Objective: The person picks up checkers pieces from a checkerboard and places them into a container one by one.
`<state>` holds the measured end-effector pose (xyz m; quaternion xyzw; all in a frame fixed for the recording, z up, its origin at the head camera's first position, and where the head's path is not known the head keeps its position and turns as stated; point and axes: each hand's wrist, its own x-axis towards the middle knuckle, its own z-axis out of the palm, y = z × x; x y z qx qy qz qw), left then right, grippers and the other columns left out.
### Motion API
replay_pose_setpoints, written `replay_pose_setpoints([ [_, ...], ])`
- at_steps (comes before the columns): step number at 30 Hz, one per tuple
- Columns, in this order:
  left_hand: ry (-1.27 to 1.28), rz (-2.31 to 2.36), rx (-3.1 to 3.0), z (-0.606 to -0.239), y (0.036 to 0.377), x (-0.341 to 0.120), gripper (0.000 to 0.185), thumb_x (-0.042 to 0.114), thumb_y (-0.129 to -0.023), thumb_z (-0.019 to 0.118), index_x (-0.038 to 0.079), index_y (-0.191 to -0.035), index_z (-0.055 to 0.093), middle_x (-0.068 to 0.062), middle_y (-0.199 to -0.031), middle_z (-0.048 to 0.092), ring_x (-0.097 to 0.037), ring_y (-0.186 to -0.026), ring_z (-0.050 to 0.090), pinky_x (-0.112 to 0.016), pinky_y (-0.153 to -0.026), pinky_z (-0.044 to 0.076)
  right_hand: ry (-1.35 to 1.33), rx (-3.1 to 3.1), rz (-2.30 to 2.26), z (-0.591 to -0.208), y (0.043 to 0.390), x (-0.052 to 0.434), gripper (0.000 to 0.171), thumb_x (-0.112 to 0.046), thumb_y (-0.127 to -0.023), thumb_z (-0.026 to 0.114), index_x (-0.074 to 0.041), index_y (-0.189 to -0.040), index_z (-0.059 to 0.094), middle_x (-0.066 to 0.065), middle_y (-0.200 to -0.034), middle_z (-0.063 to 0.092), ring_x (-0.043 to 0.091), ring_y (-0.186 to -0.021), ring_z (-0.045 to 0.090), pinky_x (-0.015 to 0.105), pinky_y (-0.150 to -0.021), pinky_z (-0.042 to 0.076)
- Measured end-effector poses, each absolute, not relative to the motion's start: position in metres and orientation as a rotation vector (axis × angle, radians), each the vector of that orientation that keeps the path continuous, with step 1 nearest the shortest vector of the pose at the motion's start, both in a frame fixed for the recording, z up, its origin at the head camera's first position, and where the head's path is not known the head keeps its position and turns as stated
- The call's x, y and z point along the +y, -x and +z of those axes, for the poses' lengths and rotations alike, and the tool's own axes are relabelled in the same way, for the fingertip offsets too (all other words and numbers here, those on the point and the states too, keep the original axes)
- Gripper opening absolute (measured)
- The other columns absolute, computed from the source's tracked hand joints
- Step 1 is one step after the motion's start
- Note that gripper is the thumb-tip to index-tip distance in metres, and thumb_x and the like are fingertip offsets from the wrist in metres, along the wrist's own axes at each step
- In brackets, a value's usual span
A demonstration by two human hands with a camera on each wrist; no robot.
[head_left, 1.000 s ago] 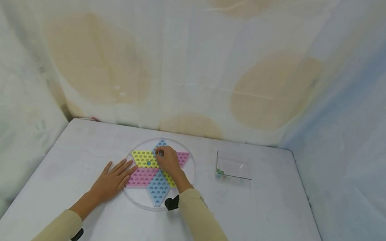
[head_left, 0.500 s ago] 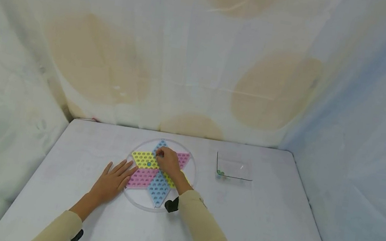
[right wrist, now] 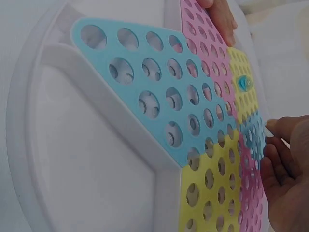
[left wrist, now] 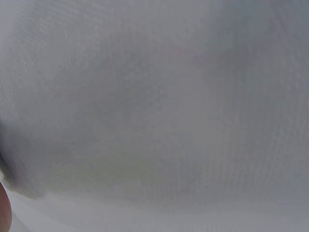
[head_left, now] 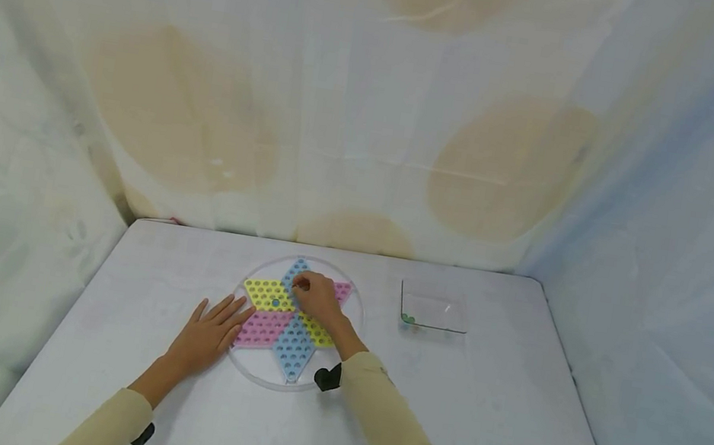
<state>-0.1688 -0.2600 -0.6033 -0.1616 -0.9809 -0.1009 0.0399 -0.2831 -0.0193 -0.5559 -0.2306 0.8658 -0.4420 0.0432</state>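
Head view: right hand (head_left: pixel 316 299) with fingertips pinched narrow over the star-shaped marble board (head_left: pixel 290 343) at mid-worktop (head_left: pixel 492 427); any marble pinched is hidden. Left hand (head_left: pixel 210 331), flat, steadies the board's left edge. Best lowered straight into a hole.

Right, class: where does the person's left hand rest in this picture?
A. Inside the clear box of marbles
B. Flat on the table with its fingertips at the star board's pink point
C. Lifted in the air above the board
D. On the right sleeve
B: in the head view the left hand lies flat on the table, fingertips touching the pink point of the Chinese checkers board.
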Motion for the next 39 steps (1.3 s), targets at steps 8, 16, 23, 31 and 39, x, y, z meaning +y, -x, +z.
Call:
replay_pose_setpoints([
  [8, 0.475, -0.315, -3.005, -0.604, 0.168, -0.262, 0.049, 0.032, -0.106, 0.045, 0.018, -0.153, 0.043, -0.009, -0.16, 0.032, -0.032, -0.149, 0.02, -0.062, -0.116, 0.007, 0.773, 2.654, -1.349, -0.552, 0.287, -0.005, 0.017, -0.005, -0.095, 0.062, 0.003, -0.107, 0.072, 0.008, -0.097, 0.072, 0.021, -0.09, 0.066, 0.031, -0.081, 0.054],
  [16, 0.461, -0.312, -3.039, -0.606, 0.168, -0.266, 0.05, 0.033, -0.107, 0.042, 0.02, -0.155, 0.04, -0.007, -0.162, 0.029, -0.03, -0.15, 0.016, -0.061, -0.117, 0.003, 0.762, 2.68, -1.31, -0.544, 0.289, 0.003, 0.016, -0.006, -0.096, 0.065, 0.002, -0.108, 0.073, 0.008, -0.098, 0.072, 0.02, -0.09, 0.066, 0.031, -0.081, 0.054],
  [23, 0.455, -0.326, -3.049, -0.605, 0.169, -0.266, 0.051, 0.034, -0.107, 0.042, 0.02, -0.155, 0.039, -0.008, -0.162, 0.028, -0.031, -0.15, 0.015, -0.061, -0.117, 0.003, 0.822, 2.714, -1.294, -0.536, 0.292, 0.014, 0.016, -0.006, -0.095, 0.064, 0.002, -0.105, 0.073, 0.007, -0.096, 0.072, 0.021, -0.089, 0.067, 0.032, -0.08, 0.055],
  [31, 0.469, -0.322, -3.037, -0.605, 0.171, -0.265, 0.051, 0.034, -0.107, 0.042, 0.02, -0.155, 0.039, -0.007, -0.162, 0.028, -0.031, -0.15, 0.016, -0.061, -0.117, 0.004, 0.804, 2.713, -1.363, -0.53, 0.294, 0.033, 0.018, -0.008, -0.097, 0.065, 0.003, -0.109, 0.071, 0.009, -0.1, 0.072, 0.023, -0.093, 0.067, 0.036, -0.084, 0.055],
  [39, 0.478, -0.327, -3.003, -0.604, 0.17, -0.264, 0.05, 0.033, -0.106, 0.045, 0.018, -0.154, 0.042, -0.009, -0.161, 0.031, -0.032, -0.149, 0.019, -0.062, -0.117, 0.006, 0.732, 2.744, -1.422, -0.526, 0.297, 0.055, 0.015, -0.007, -0.095, 0.067, 0.001, -0.107, 0.072, 0.008, -0.098, 0.073, 0.024, -0.092, 0.069, 0.037, -0.082, 0.056],
])
